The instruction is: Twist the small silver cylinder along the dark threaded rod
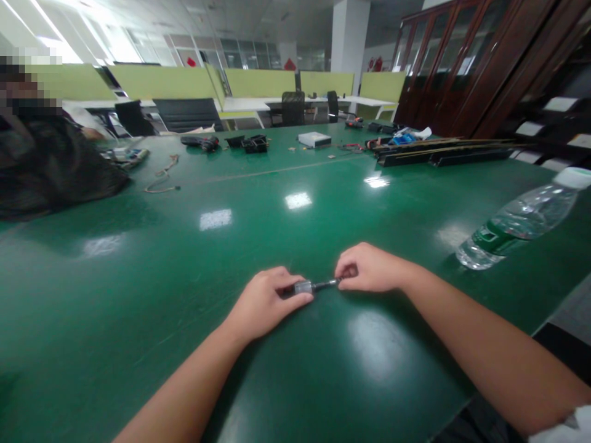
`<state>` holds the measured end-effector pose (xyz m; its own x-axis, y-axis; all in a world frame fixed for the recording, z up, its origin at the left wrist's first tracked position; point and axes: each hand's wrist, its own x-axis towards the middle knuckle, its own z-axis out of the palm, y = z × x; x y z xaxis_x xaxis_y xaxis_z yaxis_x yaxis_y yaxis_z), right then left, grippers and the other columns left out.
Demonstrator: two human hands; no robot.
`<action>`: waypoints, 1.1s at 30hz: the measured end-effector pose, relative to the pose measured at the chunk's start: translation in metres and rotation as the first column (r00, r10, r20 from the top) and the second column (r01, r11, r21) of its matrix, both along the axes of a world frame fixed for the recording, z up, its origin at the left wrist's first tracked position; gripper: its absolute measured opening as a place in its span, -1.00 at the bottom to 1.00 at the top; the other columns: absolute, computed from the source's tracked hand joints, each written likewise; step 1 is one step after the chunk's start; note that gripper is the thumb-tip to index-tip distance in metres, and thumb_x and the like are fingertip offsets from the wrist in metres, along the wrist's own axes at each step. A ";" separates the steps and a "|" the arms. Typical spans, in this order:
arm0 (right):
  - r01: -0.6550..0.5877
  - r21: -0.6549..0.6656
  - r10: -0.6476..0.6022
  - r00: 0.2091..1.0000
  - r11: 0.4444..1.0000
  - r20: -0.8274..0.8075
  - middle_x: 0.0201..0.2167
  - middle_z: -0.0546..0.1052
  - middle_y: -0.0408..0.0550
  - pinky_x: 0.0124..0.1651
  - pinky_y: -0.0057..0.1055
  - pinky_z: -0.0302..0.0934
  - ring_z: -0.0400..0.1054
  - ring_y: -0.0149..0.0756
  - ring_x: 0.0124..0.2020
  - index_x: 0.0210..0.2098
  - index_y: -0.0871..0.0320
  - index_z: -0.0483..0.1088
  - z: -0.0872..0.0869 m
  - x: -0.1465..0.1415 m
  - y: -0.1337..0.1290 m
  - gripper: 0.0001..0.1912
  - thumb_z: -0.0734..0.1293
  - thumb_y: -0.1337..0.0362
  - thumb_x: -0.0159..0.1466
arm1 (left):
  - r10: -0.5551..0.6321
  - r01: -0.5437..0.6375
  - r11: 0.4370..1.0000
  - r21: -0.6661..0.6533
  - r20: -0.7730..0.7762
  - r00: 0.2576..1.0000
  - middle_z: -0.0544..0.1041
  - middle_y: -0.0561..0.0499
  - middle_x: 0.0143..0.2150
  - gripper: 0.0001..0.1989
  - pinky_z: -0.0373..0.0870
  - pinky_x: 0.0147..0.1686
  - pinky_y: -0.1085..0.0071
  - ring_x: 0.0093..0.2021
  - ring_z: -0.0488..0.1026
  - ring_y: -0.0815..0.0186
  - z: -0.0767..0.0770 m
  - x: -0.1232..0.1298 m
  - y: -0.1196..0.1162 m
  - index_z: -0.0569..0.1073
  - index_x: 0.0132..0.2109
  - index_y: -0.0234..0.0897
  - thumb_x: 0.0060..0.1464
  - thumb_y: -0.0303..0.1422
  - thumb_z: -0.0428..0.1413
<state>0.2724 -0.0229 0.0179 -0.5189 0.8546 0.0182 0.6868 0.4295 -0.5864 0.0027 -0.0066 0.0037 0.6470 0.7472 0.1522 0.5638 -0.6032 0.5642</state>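
Low over the green table, my left hand [272, 298] is closed around the grey, partly see-through handle of what looks like a small screwdriver [304, 287]. Its thin dark shaft points right and ends in a silvery tip. My right hand [367, 267] is closed in a pinch at that tip, thumb and forefinger together. Whether those fingers grip the tip itself or a tiny part on it cannot be made out. The handle's left end is hidden by my left fingers.
A clear water bottle [503, 237] with a green label stands at the right. Dark metal rails [410, 157], a white box [314, 140], a power drill [199, 143] and a cable [161, 178] lie farther back. A person in dark clothing [50, 160] is at the far left.
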 end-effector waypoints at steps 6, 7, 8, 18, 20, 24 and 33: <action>-0.022 0.092 0.033 0.992 0.996 -0.121 -0.35 0.57 -0.08 -0.30 -0.49 0.19 0.39 -0.40 -0.38 -0.23 0.18 0.61 -0.016 -0.021 0.000 -0.83 0.46 0.28 0.18 | -0.006 0.006 1.000 0.015 -0.002 1.000 0.55 0.05 -0.33 -0.76 0.32 -0.29 0.44 -0.34 0.47 0.32 0.000 0.005 0.000 0.65 -0.13 -0.11 0.16 -0.12 0.21; -0.029 0.115 0.043 0.991 0.993 -0.126 -0.35 0.58 -0.07 -0.28 -0.48 0.19 0.40 -0.39 -0.36 -0.23 0.18 0.61 -0.019 -0.025 0.000 -0.84 0.46 0.28 0.18 | -0.006 0.006 1.000 0.014 -0.003 1.000 0.55 0.05 -0.34 -0.77 0.31 -0.30 0.45 -0.34 0.47 0.32 0.001 0.006 0.000 0.65 -0.13 -0.11 0.16 -0.13 0.21; -0.024 0.137 0.042 0.991 0.990 -0.129 -0.36 0.57 -0.07 -0.28 -0.48 0.19 0.40 -0.39 -0.36 -0.24 0.18 0.61 -0.022 -0.028 0.001 -0.84 0.47 0.28 0.18 | -0.005 0.005 1.000 0.012 -0.004 1.000 0.55 0.06 -0.34 -0.78 0.31 -0.30 0.45 -0.34 0.47 0.33 0.001 0.006 -0.001 0.65 -0.14 -0.11 0.16 -0.14 0.21; -0.033 0.141 0.055 0.987 0.989 -0.153 -0.39 0.54 -0.11 -0.30 -0.50 0.17 0.38 -0.41 -0.38 -0.24 0.18 0.59 -0.025 -0.029 0.000 -0.84 0.47 0.28 0.18 | -0.030 0.030 0.999 0.032 -0.003 1.000 0.59 0.00 -0.25 -0.70 0.34 -0.24 0.42 -0.27 0.49 0.29 0.002 0.005 0.000 0.63 -0.04 -0.14 0.24 -0.12 0.13; -0.035 0.139 0.056 0.987 0.990 -0.153 -0.38 0.54 -0.10 -0.29 -0.50 0.18 0.38 -0.41 -0.37 -0.24 0.18 0.59 -0.024 -0.029 0.000 -0.84 0.47 0.28 0.18 | -0.046 0.046 0.999 0.020 0.011 0.999 0.60 -0.01 -0.23 -0.68 0.35 -0.22 0.41 -0.25 0.49 0.29 0.003 0.006 0.000 0.63 -0.03 -0.14 0.30 -0.13 0.06; -0.038 0.147 0.060 0.986 0.988 -0.153 -0.38 0.54 -0.11 -0.28 -0.50 0.18 0.39 -0.41 -0.37 -0.23 0.18 0.59 -0.025 -0.028 0.000 -0.84 0.47 0.29 0.18 | -0.058 0.057 0.998 0.026 0.020 0.998 0.59 0.01 -0.25 -0.69 0.35 -0.21 0.42 -0.26 0.49 0.30 0.004 0.006 0.000 0.63 -0.03 -0.13 0.31 -0.15 0.05; -0.030 0.148 0.053 0.987 0.989 -0.155 -0.37 0.54 -0.10 -0.27 -0.49 0.19 0.39 -0.40 -0.36 -0.22 0.18 0.58 -0.025 -0.029 0.000 -0.84 0.45 0.29 0.19 | -0.055 0.055 0.997 0.055 0.004 0.998 0.57 0.01 -0.31 -0.72 0.32 -0.30 0.43 -0.33 0.47 0.31 0.000 0.006 0.001 0.63 -0.05 -0.13 0.19 -0.13 0.17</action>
<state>0.2432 -0.0232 -0.0076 -0.5344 0.8150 0.2242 0.5707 0.5435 -0.6156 0.0083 -0.0057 0.0038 0.6857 0.7011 0.1957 0.5261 -0.6632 0.5323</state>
